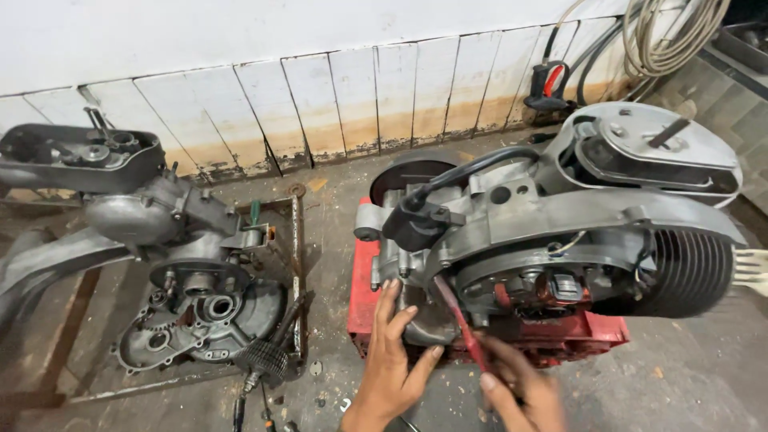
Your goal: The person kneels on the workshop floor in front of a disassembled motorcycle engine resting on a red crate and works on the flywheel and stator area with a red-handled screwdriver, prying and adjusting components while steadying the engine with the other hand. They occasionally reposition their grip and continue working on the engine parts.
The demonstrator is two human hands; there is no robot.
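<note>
A: Nearest us, what are the hands doing?

B: The right hand [518,388], blurred, has its grip closed on a red-handled screwdriver [462,326]; its tip reaches up to the lower front of the grey engine [560,216]. The left hand [394,352] lies open, fingers spread against the engine's casing just left of the tool.

A: And the engine?

B: It sits on a red stand [364,296] on the floor. Left of the engine, well apart, lies a second, opened engine case [200,308].

A: The step?

B: Probably working a fastener or prying; it calls for steady bracing.
</note>
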